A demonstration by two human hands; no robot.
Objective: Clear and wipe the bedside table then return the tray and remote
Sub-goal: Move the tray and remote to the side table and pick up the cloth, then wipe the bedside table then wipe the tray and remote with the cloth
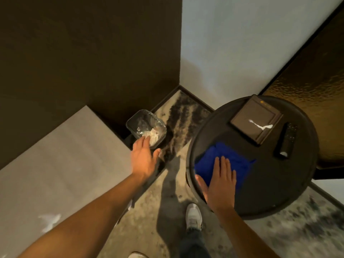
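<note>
Round dark bedside worktop seen from above, with the blue cleaning cloth spread on its near left portion. The square dark tray, bearing a bright reflection or small white object that cannot be identified, sits at the far side of the worktop; the black remote lies just beside it to the right, apart from the cloth. Both remain on the surface, so clearing appears incomplete, or the wiping is being done around them.

The right hand lies flat on the near edge of the cloth, fingers straight and together, palm pressing down; it grips nothing. To wipe well from this position, pressure should stay even through the whole palm, the cloth should travel in overlapping arcs following the round rim, and the tray and remote should be lifted aside so that the area beneath them is covered rather than skirted. A sweep toward the remote risks pushing it off the edge.

The left hand is released, fingers extended and slightly spread, holding nothing; it hovers over the small clear-lined waste bin on the patterned carpet, where crumpled pale rubbish is visible. A pale bed surface lies to the left, and a white shoe stands below the worktop.
</note>
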